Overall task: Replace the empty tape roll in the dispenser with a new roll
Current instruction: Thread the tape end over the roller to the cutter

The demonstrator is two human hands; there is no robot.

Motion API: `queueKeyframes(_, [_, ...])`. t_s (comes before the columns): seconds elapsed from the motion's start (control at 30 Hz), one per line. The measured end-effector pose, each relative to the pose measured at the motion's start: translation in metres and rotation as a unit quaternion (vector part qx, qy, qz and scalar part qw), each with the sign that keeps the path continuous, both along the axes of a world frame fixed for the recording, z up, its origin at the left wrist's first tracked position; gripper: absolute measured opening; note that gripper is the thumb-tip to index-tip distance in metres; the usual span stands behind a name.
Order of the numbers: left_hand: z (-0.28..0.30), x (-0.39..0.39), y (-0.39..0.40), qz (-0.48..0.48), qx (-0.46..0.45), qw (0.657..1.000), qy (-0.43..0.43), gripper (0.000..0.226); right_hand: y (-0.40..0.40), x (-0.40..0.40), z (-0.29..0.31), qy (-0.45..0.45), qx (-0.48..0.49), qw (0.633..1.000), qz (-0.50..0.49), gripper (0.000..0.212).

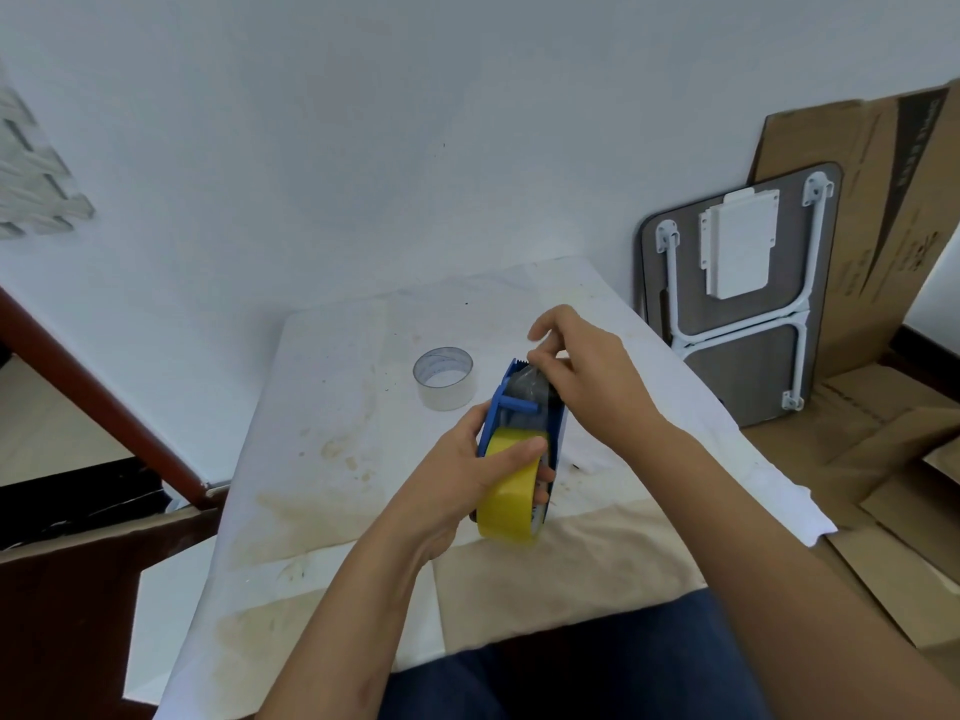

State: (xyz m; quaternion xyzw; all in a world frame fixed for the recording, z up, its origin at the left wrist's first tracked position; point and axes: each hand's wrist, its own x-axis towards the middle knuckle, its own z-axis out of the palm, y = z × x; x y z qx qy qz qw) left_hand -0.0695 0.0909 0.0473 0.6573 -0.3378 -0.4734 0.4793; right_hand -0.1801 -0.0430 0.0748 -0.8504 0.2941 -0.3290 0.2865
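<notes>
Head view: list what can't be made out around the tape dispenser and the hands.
- Cutter end of the blue dispenser: covered by the right hand; whether tape reaches the blade is unclear.
- Hub under the yellow tape roll: hidden by the roll and the left hand.
- Clear roll on the table: too small to tell if any tape remains.
- Both elbows: cut off by the bottom edge.

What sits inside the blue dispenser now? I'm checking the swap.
A yellow tape roll sits in the blue dispenser; the left hand hides its core.
</notes>
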Motion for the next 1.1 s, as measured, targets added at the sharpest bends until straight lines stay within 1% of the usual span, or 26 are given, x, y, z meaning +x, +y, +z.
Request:
queueKeyframes(0.07, [-0.001, 0.001, 0.000, -0.005, 0.006, 1.000, -0.009, 0.058, -0.004, -0.002, 0.000, -0.030, 0.035, 0.999, 0.002, 0.023])
queueKeyframes(0.1, [-0.001, 0.002, 0.000, -0.008, 0.008, 1.000, -0.009, 0.062, -0.005, -0.003, -0.001, -0.042, 0.047, 0.998, -0.005, 0.025])
queueKeyframes(0.23, [0.000, 0.002, 0.002, -0.021, 0.002, 1.000, 0.012, 0.076, -0.009, -0.005, -0.004, -0.075, 0.061, 0.994, -0.052, 0.023])
queueKeyframes(0.27, [-0.001, 0.002, 0.003, -0.027, 0.000, 1.000, 0.015, 0.075, -0.009, -0.005, -0.006, -0.080, 0.069, 0.993, -0.060, 0.022])
queueKeyframes(0.4, [0.003, 0.000, 0.007, -0.043, -0.026, 0.997, 0.050, 0.056, -0.014, -0.006, -0.016, -0.114, 0.141, 0.978, -0.099, 0.015])
queueKeyframes(0.5, [0.000, 0.001, 0.008, -0.035, -0.025, 0.998, 0.038, 0.047, -0.016, -0.006, -0.023, -0.124, 0.196, 0.965, -0.119, 0.015])
queueKeyframes(0.6, [-0.003, 0.003, 0.008, -0.024, -0.010, 0.999, 0.022, 0.042, -0.014, -0.007, -0.027, -0.120, 0.254, 0.954, -0.103, 0.011])
queueKeyframes(0.63, [-0.005, 0.003, 0.008, -0.021, -0.006, 1.000, 0.017, 0.041, -0.014, -0.007, -0.028, -0.115, 0.274, 0.950, -0.093, 0.012])
queueKeyframes(0.7, [-0.008, 0.004, 0.008, -0.011, 0.001, 1.000, 0.012, 0.041, -0.012, -0.006, -0.028, -0.108, 0.296, 0.946, -0.072, 0.026])
queueKeyframes(0.77, [-0.011, 0.006, 0.006, -0.001, 0.009, 1.000, 0.010, 0.043, -0.011, -0.006, -0.028, -0.090, 0.298, 0.948, -0.058, 0.035])
queueKeyframes(0.83, [-0.012, 0.007, 0.006, 0.003, 0.012, 1.000, 0.004, 0.043, -0.009, -0.007, -0.027, -0.054, 0.293, 0.954, -0.037, 0.036])
queueKeyframes(0.93, [-0.010, 0.009, 0.005, 0.000, 0.017, 1.000, -0.003, 0.042, -0.008, -0.005, -0.027, -0.048, 0.283, 0.958, -0.019, 0.031])
queueKeyframes(1.0, [-0.009, 0.006, 0.005, -0.003, 0.013, 1.000, -0.003, 0.043, -0.008, -0.003, -0.025, -0.050, 0.264, 0.963, -0.035, 0.026])
queueKeyframes(1.1, [-0.010, 0.005, 0.006, -0.011, 0.005, 1.000, 0.004, 0.047, -0.008, -0.002, -0.022, -0.048, 0.223, 0.972, -0.052, 0.023])
